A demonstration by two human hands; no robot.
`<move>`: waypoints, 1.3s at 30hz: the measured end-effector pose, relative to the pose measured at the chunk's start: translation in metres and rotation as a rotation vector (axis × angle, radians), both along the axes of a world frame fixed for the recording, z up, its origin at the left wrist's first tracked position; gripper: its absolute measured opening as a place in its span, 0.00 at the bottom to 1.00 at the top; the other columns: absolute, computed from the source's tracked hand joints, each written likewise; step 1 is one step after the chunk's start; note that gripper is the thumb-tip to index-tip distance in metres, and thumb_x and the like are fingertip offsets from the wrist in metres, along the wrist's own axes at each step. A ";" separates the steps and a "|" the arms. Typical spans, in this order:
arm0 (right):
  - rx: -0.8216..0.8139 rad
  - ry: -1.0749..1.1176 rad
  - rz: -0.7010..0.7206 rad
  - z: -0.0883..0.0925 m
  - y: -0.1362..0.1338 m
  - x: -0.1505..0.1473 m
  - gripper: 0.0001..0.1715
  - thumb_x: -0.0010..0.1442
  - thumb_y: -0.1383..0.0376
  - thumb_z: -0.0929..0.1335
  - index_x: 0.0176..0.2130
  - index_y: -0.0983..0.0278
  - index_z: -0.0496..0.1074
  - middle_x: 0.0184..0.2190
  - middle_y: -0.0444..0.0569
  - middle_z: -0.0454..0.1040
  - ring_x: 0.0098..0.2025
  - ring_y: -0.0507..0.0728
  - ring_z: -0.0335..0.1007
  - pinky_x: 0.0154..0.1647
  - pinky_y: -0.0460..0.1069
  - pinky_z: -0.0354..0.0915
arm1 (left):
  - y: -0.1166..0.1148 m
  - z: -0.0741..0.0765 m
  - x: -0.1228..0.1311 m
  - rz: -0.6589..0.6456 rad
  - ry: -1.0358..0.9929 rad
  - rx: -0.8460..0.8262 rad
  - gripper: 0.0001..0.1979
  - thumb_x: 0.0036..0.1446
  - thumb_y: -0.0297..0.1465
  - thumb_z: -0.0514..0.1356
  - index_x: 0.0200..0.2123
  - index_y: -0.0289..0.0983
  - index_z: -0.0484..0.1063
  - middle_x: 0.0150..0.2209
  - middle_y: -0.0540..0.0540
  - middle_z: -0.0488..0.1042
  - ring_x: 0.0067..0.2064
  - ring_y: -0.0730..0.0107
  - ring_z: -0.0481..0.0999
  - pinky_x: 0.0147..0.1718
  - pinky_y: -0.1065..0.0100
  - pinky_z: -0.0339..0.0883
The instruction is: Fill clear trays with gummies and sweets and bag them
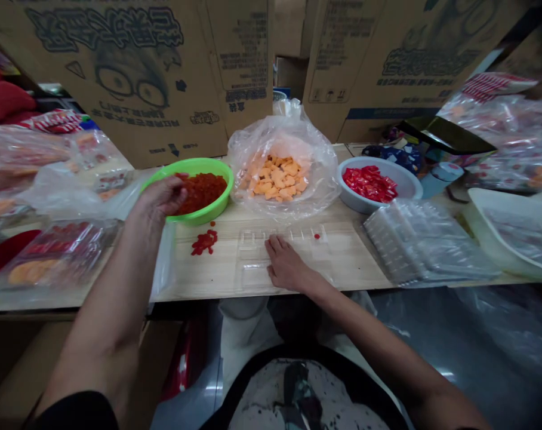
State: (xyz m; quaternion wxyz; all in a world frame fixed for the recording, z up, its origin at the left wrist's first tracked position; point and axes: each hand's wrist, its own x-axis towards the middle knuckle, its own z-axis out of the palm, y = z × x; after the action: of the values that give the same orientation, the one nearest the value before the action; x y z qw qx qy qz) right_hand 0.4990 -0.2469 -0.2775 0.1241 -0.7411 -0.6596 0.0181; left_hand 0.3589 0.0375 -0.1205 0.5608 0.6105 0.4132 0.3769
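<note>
My left hand is over the left side of a bright green bowl filled with small red-orange pieces. Its fingers are curled together, and whatever they hold is hidden. My right hand lies palm down on a clear plastic tray with compartments, its thumb apart from its fingers. One red piece sits in the tray's upper right. A small heap of the red pieces lies on the wooden table between bowl and tray.
Behind the tray stands a clear bag of orange pieces. A pale blue bowl holds red packets. Stacked clear trays and a white tub are at right. Filled packages lie left; cardboard boxes close off the back.
</note>
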 end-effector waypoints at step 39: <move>-0.004 0.054 -0.287 0.034 0.069 0.046 0.13 0.63 0.71 0.62 0.47 0.67 0.68 0.44 0.56 0.74 0.45 0.59 0.70 0.43 0.50 0.61 | -0.075 -0.132 0.042 -0.466 0.564 0.711 0.09 0.52 0.31 0.60 0.33 0.35 0.80 0.31 0.45 0.78 0.32 0.66 0.73 0.33 0.69 0.64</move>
State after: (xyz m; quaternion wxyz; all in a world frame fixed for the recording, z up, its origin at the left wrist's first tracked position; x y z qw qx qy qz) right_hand 0.5452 -0.1776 -0.2432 0.1414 -0.8274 -0.5431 0.0214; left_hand 0.4008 -0.0376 -0.2520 0.2540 0.9176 0.2474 0.1796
